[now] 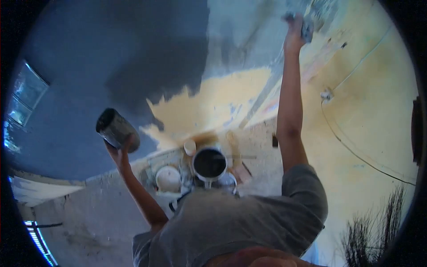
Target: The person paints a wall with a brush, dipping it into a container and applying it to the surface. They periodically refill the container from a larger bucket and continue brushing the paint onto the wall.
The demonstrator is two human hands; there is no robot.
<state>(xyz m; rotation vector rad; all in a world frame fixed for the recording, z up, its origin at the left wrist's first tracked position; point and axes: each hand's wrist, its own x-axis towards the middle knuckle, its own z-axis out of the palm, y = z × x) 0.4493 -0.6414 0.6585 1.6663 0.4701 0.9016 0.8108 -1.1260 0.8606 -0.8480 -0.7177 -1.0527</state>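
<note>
My left hand [122, 149] is wrapped round the lower part of a paint tin [116, 127], grey-smeared outside and dark at its mouth. The tin is tilted and held in front of the dark grey part of the wall [155, 58]. High on the right, my right hand [294, 36] is stretched up at the wall, closed round a grey, paint-smeared block [307, 29] whose kind I cannot tell. Around that hand the wall is patchy grey and pale yellow. A ragged edge divides the dark grey coat from the bare yellow area [209, 100].
Below me stand a bucket [210, 163] with dark contents, a white round tub [168, 179] and a small white container [190, 147]. A wall socket [327, 95] with a dangling cord [351, 151] is at the right. Dark bristles [373, 233] fill the lower right.
</note>
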